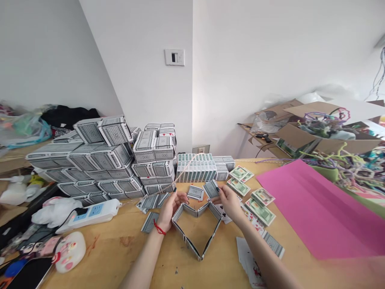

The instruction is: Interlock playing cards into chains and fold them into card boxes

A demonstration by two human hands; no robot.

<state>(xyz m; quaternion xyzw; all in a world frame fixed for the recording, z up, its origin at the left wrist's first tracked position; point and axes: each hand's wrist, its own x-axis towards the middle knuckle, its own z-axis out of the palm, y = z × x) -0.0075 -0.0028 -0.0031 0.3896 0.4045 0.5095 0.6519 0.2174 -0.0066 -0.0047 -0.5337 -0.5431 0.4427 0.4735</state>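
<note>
A heart-shaped frame made of folded playing cards [197, 228] lies on the wooden table [144, 257]. My left hand [170, 208] grips the frame's upper left lobe, fingers curled round the card wall; a red string circles that wrist. My right hand [227, 202] pinches the upper right lobe, with a folded card piece [211, 188] just above its fingers. Loose grey-backed cards [150, 202] lie beside my left hand.
A tall pile of folded card blocks [99, 160] fills the back left. Small stacks of green-backed cards [260, 208] lie to the right, beside a pink paper sheet [319, 208]. A white power strip [90, 213] is at left. Cardboard boxes with pipe cleaners [325, 132] stand at the right rear.
</note>
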